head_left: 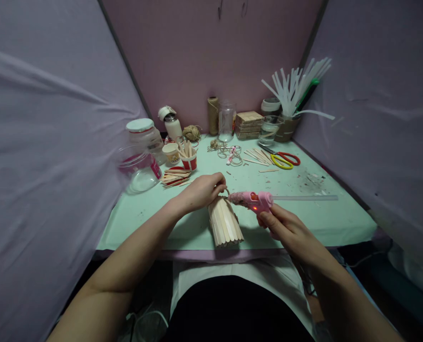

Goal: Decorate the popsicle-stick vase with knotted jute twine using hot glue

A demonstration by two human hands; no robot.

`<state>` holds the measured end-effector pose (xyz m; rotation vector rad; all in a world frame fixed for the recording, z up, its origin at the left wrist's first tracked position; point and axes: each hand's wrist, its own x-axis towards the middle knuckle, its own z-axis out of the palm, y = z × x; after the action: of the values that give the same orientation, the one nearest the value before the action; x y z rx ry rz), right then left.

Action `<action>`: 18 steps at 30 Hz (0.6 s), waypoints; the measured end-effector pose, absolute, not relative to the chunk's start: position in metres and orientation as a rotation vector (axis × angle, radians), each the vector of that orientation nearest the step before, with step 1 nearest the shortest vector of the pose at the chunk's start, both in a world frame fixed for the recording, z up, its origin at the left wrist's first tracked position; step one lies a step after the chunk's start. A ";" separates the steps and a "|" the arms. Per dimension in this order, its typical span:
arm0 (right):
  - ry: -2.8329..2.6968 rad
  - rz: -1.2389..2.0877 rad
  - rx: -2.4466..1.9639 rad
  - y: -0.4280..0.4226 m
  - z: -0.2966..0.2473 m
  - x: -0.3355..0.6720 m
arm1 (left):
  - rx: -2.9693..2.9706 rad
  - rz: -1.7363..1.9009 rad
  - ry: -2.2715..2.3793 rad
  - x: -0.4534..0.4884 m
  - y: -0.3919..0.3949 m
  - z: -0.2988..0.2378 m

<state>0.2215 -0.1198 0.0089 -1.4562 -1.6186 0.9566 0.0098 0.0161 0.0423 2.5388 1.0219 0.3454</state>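
My right hand (286, 227) is wrapped round a pink glue gun (249, 199) with a small glowing orange light. A long clear glue stick (307, 197) sticks out of its back. The nozzle points left, at the narrow upper end of a flared piece made of wooden craft sticks (225, 223). At that same end my left hand (206, 189) is closed, its fingertips pinching a thin brown strand (227, 192) that looks like twine. The stick piece leans on the table near its front edge, its wide end toward me. My left fingers partly hide its top.
Jars (140, 175) and a red cup of craft sticks (189, 159) stand left. Loose sticks (257, 156), scissors (284, 160) and tangled twine (233, 154) lie behind the hands. Glue sticks (290, 90) fill a pot at back right. Fabric walls (375, 95) flank the table (143, 232).
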 end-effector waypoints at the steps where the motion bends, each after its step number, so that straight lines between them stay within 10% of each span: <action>1: -1.621 0.958 -1.453 -0.120 0.009 0.222 | 2.542 0.342 1.026 0.010 0.016 0.043; 18: -1.617 0.958 -1.460 -0.118 0.012 0.219 | 2.550 0.342 1.027 0.011 0.015 0.044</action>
<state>0.2189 -0.1183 0.0123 -1.4595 -1.6173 0.9584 0.0114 0.0154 0.0437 2.5495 1.0273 0.3423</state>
